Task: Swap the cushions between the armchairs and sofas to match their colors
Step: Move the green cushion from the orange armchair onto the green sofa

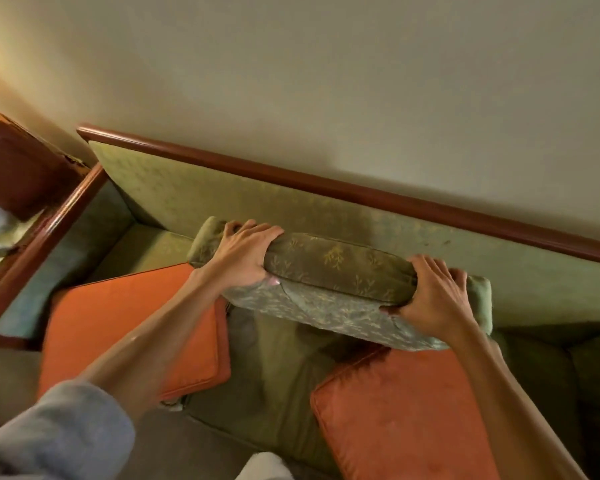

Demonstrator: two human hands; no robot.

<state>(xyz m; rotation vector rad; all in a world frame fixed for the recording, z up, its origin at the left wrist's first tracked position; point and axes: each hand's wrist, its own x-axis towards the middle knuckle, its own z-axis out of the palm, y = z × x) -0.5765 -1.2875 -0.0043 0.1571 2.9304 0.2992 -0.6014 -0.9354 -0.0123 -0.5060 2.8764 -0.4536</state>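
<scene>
The green cushion is held above the green sofa seat, close to the backrest, with the left hand and right hand each clenched around its upper edge. It appears soft and light, dents under grip, and is best held at both ends. Two orange cushions occupy the seat; the wooden armrest bounds the left, with open seat between.
</scene>
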